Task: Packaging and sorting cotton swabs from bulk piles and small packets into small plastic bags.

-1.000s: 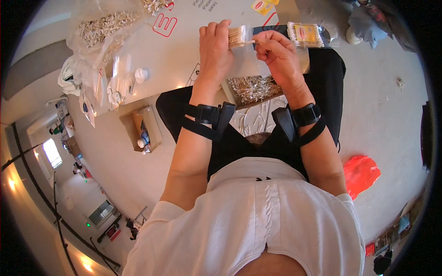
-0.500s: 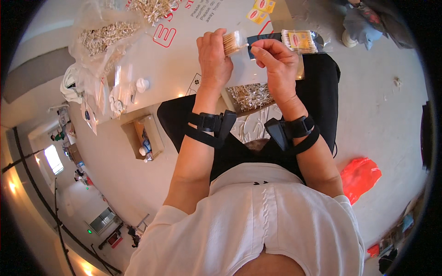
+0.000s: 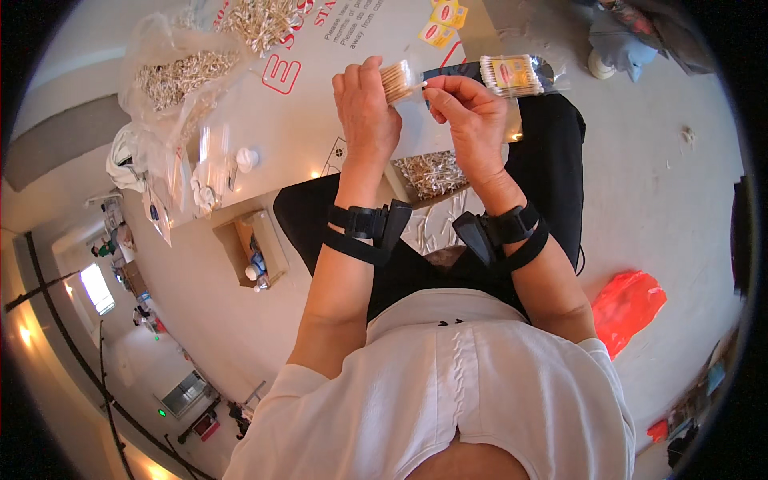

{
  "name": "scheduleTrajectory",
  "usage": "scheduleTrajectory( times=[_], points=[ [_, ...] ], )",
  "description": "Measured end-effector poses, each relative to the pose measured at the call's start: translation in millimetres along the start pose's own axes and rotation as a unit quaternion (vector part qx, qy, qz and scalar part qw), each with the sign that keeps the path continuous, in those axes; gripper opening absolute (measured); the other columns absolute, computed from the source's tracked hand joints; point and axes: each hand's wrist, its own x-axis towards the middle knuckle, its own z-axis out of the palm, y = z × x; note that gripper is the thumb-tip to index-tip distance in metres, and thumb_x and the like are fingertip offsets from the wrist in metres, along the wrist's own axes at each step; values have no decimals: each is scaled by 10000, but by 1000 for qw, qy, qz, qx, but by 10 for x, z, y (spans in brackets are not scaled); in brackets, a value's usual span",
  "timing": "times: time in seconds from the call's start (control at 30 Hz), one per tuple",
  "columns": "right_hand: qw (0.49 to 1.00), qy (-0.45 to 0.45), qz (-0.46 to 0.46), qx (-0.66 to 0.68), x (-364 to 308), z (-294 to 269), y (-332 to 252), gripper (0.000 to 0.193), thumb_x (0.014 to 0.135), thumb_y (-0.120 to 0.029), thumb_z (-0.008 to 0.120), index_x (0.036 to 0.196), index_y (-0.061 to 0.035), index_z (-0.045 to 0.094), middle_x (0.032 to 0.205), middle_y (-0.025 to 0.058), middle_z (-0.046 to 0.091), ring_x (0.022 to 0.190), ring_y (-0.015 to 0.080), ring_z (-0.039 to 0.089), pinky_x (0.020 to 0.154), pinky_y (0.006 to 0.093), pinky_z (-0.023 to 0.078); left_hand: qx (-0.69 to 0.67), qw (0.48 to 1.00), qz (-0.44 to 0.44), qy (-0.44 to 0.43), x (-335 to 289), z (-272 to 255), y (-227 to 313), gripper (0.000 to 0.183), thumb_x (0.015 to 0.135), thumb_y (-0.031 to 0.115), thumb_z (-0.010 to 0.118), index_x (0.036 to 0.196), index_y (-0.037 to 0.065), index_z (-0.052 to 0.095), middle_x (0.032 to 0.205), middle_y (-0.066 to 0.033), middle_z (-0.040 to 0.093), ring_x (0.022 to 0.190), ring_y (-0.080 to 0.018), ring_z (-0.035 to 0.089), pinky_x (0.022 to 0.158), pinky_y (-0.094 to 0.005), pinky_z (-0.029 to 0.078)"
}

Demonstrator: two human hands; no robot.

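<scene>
My left hand (image 3: 366, 112) is closed around a small clear bag of cotton swabs (image 3: 397, 82), held above the table with the white tips toward the right. Just beside the bag's right end, my right hand (image 3: 474, 120) pinches a cotton swab (image 3: 425, 85); only its white tip shows clearly between thumb and forefinger. Right of that hand, a filled clear pack of cotton swabs (image 3: 512, 74) with a yellow card inside lies on a dark surface near my knee. Several yellow cards (image 3: 440, 34) rest on the table farther back.
A large clear bag of loose swabs (image 3: 180, 80) and a loose swab pile (image 3: 260, 26) occupy the table's left side. Below its front edge, between my legs, sits a box of swabs (image 3: 432, 174). An open cardboard box (image 3: 250, 250) and a red plastic bag (image 3: 629, 310) are on the floor.
The whole view has shifted slightly. Both hands keep their grips, and the right fingertips still hold the swab close to the bag's end.
</scene>
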Motion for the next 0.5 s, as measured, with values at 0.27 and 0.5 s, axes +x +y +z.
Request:
scheduleTrajectory(
  times=[0.27,0.5],
  points=[
    [1000,18,10,-13,-8,21,-32,112,794,-50,652,861,40,650,719,13,620,620,58,542,574,193,446,41,999,-12,-6,33,-68,93,540,603,-137,556,1115,27,504,925,-135,507,891,-336,459,809,-416,379],
    [999,31,20,-17,6,11,-53,95,815,-54,624,827,40,635,713,37,622,592,64,528,546,197,432,74,997,16,9,60,-74,126,443,667,-71,541,1101,11,505,910,-122,501,884,-313,455,788,-398,372]
  ],
)
